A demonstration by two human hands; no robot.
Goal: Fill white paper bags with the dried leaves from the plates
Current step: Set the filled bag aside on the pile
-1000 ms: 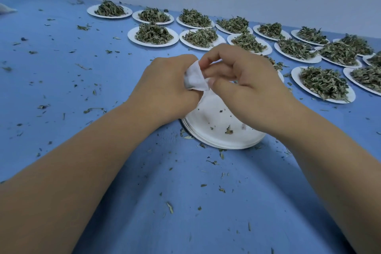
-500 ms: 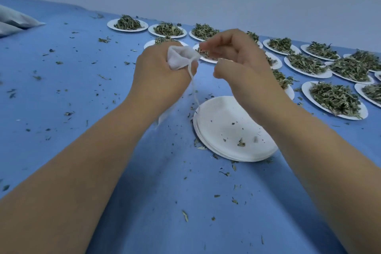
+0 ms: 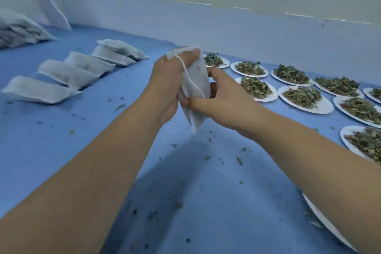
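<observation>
A filled white paper bag (image 3: 195,82) with a drawstring hangs upright above the blue table, held between both hands. My left hand (image 3: 167,86) grips its top and left side, fingers curled over the gathered mouth. My right hand (image 3: 218,97) holds its right side, thumb across the lower front. Several white plates heaped with dried leaves (image 3: 303,95) stand in rows at the right. Several filled bags (image 3: 66,72) lie in a row at the left.
A stack of empty white plates (image 3: 323,220) shows at the lower right edge under my right forearm. More filled bags (image 3: 18,31) are piled at the far left by the wall. Leaf crumbs are scattered over the blue table (image 3: 185,181).
The view has swung left and up, bringing the row of filled bags into sight. The bag has dropped to hang full length between both hands; my right hand moved from the string to its side.
</observation>
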